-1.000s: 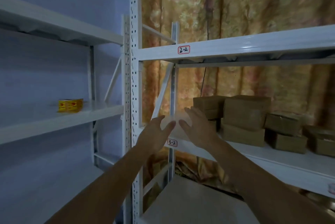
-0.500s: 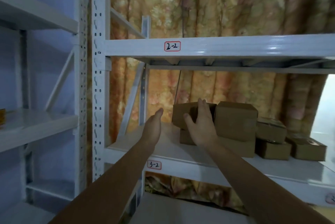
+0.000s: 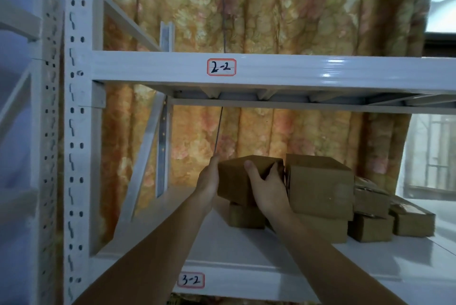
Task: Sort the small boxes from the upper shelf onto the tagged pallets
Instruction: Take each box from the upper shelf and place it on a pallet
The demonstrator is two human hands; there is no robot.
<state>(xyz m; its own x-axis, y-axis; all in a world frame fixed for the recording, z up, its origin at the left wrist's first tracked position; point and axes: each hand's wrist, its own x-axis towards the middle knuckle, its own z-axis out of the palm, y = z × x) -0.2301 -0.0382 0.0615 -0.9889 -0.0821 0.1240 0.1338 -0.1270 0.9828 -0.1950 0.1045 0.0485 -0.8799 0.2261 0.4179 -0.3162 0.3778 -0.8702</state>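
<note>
Cardboard, plain and brown: the small box (image 3: 243, 181) sits at centre frame, perched on a lower box (image 3: 246, 215) on the white shelf (image 3: 246, 252) tagged 3-2. The left hand (image 3: 208, 181) lies flat, fingers straight, against its left side; the right hand (image 3: 267, 189) curls over its front and right edge, thumb on the face. It probably weighs little and its walls look stiff (though they may dent if squeezed), so opposite sides seem the best hold. A bigger box (image 3: 320, 186) stands just beside it.

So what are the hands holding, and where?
The top cardboard box: left hand flat on its left side, right hand curled round its front right corner.
</note>
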